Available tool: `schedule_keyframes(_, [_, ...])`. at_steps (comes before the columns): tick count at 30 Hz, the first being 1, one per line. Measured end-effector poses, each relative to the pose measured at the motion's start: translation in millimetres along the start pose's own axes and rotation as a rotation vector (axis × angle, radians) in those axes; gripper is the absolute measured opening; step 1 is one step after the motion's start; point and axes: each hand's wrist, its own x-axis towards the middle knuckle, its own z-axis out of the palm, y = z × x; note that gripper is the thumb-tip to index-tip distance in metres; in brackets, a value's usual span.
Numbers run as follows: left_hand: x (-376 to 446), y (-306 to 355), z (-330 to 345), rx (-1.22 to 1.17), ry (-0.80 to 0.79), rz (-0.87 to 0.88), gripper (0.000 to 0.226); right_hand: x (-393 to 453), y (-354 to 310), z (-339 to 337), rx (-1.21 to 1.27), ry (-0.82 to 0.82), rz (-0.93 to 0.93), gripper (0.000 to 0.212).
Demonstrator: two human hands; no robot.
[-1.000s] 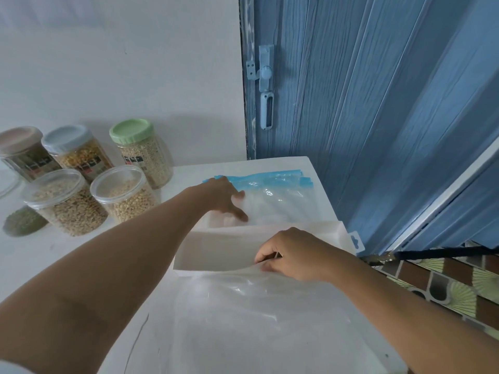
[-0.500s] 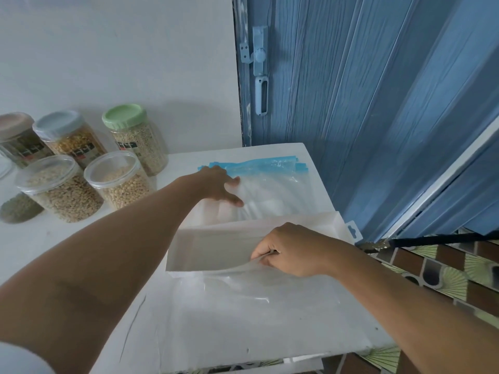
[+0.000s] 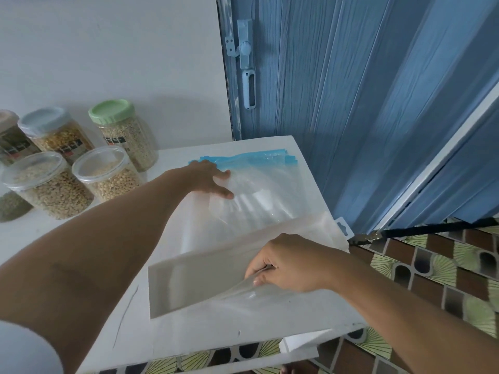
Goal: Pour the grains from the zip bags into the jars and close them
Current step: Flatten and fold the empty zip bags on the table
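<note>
A stack of empty clear zip bags (image 3: pixel 267 193) with blue zip strips lies flat at the table's far right. My left hand (image 3: pixel 208 178) rests on the stack's left part with fingers spread. Nearer to me lies a translucent white pouch (image 3: pixel 199 282), overlapping the zip bags. My right hand (image 3: pixel 291 263) pinches its upper layer at the mouth and holds it slightly raised. At the left stand grain-filled jars, all lidded: a green-lidded jar (image 3: pixel 127 136), a blue-lidded jar (image 3: pixel 56 136), and two short clear-lidded jars (image 3: pixel 48 184) (image 3: pixel 108 174).
The white table (image 3: pixel 216 330) ends close to my body and at the right, beside a blue folding door (image 3: pixel 351 103) with a latch (image 3: pixel 247 63). A fifth jar (image 3: pixel 10 141) and some green grains (image 3: pixel 10 206) sit at the far left. Patterned floor tiles (image 3: pixel 459 279) show on the right.
My head has pulled back, so the table's near edge now shows. Both hands keep their places: the left on the zip bags, the right pinching the pouch.
</note>
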Motion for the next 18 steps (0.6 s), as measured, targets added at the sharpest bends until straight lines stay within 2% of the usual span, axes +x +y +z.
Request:
schedule_keyframes(11, [-16.1,11.4,-1.4,-0.005,0.016,0.02,0.087,-24.9,-11.0,1.8,0.002,-0.092,-0.024,0.024])
schedule_keyframes(18, [-18.2,-4.9,1.4,-0.213,0.081,0.076,0.094,-26.5,-17.5,-38.2,-0.021,0.073,-0.036,0.021])
